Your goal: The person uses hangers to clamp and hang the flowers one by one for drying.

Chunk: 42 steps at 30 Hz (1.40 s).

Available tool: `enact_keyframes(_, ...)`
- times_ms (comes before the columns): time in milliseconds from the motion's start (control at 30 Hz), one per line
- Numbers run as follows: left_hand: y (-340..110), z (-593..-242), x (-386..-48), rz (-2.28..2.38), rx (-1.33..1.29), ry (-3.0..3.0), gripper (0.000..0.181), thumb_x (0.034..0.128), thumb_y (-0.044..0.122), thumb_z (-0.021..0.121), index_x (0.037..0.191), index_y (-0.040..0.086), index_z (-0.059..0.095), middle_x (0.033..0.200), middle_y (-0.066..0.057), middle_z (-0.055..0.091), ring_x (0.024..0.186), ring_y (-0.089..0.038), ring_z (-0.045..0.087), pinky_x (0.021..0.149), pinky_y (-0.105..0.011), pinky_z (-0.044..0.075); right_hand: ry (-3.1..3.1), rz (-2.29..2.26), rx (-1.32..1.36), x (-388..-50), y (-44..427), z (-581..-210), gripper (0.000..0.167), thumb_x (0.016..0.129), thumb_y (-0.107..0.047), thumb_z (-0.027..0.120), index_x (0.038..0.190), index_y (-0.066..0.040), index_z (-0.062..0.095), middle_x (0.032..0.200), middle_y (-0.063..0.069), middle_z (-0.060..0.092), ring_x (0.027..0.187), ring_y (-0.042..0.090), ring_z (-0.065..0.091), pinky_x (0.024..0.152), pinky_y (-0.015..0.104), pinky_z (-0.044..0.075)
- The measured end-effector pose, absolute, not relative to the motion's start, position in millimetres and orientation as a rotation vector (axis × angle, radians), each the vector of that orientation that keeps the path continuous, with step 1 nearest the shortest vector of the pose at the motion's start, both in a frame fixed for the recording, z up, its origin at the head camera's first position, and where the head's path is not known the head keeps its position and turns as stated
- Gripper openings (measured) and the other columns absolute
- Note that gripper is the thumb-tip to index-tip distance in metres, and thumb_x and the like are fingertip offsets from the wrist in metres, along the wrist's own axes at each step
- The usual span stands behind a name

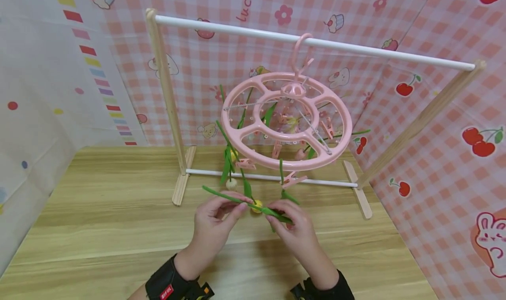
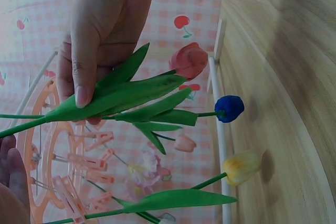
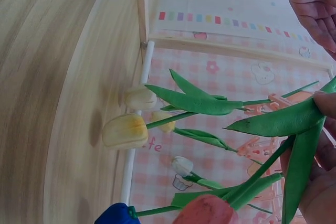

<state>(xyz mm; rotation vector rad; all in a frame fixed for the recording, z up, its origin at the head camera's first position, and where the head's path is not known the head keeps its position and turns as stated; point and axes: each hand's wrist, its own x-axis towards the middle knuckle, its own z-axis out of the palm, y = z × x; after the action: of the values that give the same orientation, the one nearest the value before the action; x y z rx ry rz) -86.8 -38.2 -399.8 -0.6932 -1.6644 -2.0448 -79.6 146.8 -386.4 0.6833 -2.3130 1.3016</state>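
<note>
My right hand pinches a pinkish-red artificial tulip by its leaves and stem, blossom downward. In the head view, the thumb and fingers of my left hand pinch the upper part of this green stem. A pink round clip hanger hangs just beyond my hands. Beside the held flower, a blue tulip points down on its own stem. A yellow tulip hangs near my left hand. The red blossom is hidden in the head view.
The hanger hooks over a white rod on a wooden-post stand. Several clips dangle from it, along with other flowers: a white tulip, a pale pink one and a pale frilly bloom. Below lies a wooden tabletop.
</note>
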Motion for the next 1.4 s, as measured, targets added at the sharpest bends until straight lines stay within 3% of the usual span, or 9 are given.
enact_keyframes(267,-40.5,-398.3,-87.6,-1.992,-0.634,-1.706,0.019,0.0799,-0.016,0.063,0.095,-0.004,0.065,0.095,-0.013,0.070,0.088,-0.012,0.068,0.073,-0.024,0.058,-2.240,1.376,0.664,-87.1,164.4,-398.8,0.026,0.074,0.011,0.073,0.097,0.001,0.066,0.094,0.013,0.067,0.084,0.018,0.063,0.076,0.020,0.055)
enact_keyframes(400,-43.0,-398.4,-87.7,-2.006,-0.626,-1.699,0.018,0.0802,-0.016,0.063,0.095,-0.004,0.065,0.096,-0.012,0.070,0.089,-0.014,0.068,0.074,-0.025,0.058,-2.037,1.400,0.583,-96.7,181.7,-406.5,0.026,0.073,0.017,0.067,0.096,0.004,0.064,0.088,0.014,0.065,0.081,0.011,0.060,0.073,0.016,0.051)
enact_keyframes(600,-45.4,-399.7,-88.2,-2.029,-0.628,-1.680,0.017,0.0809,-0.015,0.063,0.095,-0.006,0.064,0.097,-0.007,0.071,0.090,-0.013,0.068,0.075,-0.025,0.058,-1.833,1.496,0.323,-109.2,202.5,-392.0,0.020,0.078,0.020,0.057,0.097,0.016,0.055,0.089,0.003,0.061,0.082,0.010,0.056,0.072,0.014,0.050)
enact_keyframes(667,-45.7,-400.6,-88.6,-2.044,-0.635,-1.665,0.014,0.0814,-0.015,0.063,0.094,-0.008,0.064,0.097,-0.002,0.071,0.090,-0.012,0.068,0.075,-0.025,0.058,-1.796,1.515,0.225,-116.1,212.0,-385.3,0.020,0.080,0.018,0.055,0.099,0.015,0.052,0.091,0.000,0.058,0.083,0.012,0.055,0.071,0.016,0.048)
enact_keyframes(833,-46.3,-402.2,-88.6,-2.059,-0.634,-1.655,0.014,0.0814,-0.016,0.062,0.094,-0.011,0.063,0.098,0.002,0.071,0.090,-0.011,0.068,0.075,-0.024,0.058,-1.799,1.511,0.039,-140.6,238.5,-370.4,0.027,0.083,0.011,0.055,0.107,0.000,0.050,0.095,0.000,0.052,0.086,0.012,0.052,0.070,0.017,0.046)
enact_keyframes(1033,-46.0,-402.5,-88.5,-2.080,-0.629,-1.652,0.013,0.0815,-0.016,0.062,0.093,-0.011,0.062,0.098,0.005,0.071,0.090,-0.011,0.068,0.075,-0.024,0.058,-2.010,1.478,-0.096,-158.7,251.8,-362.1,0.039,0.084,-0.001,0.061,0.120,0.001,0.044,0.104,-0.006,0.049,0.093,0.012,0.051,0.072,0.016,0.044)
enact_keyframes(1133,-45.5,-403.9,-88.4,-2.084,-0.632,-1.651,0.011,0.0821,-0.014,0.062,0.093,-0.012,0.062,0.098,0.005,0.071,0.090,-0.010,0.068,0.075,-0.023,0.058,-2.113,1.474,-0.127,-164.2,252.9,-364.0,0.044,0.085,-0.006,0.063,0.124,-0.002,0.043,0.115,-0.003,0.049,0.101,0.013,0.048,0.077,0.017,0.043)
enact_keyframes(1300,-45.3,-405.5,-88.3,-2.083,-0.635,-1.654,0.010,0.0831,-0.012,0.062,0.094,-0.012,0.062,0.097,0.006,0.070,0.089,-0.009,0.068,0.074,-0.022,0.058,-2.211,1.497,-0.099,-171.0,252.0,-368.3,0.050,0.089,-0.009,0.060,0.135,-0.005,0.042,0.135,0.006,0.046,0.116,0.018,0.045,0.091,0.028,0.040)
enact_keyframes(1400,-45.2,-405.8,-88.4,-2.087,-0.642,-1.652,0.011,0.0832,-0.012,0.062,0.094,-0.012,0.062,0.097,0.006,0.070,0.089,-0.009,0.068,0.074,-0.022,0.057,-2.228,1.481,-0.080,-173.5,251.0,-369.7,0.048,0.090,-0.011,0.059,0.136,-0.006,0.045,0.134,0.009,0.049,0.116,0.017,0.047,0.094,0.033,0.040)
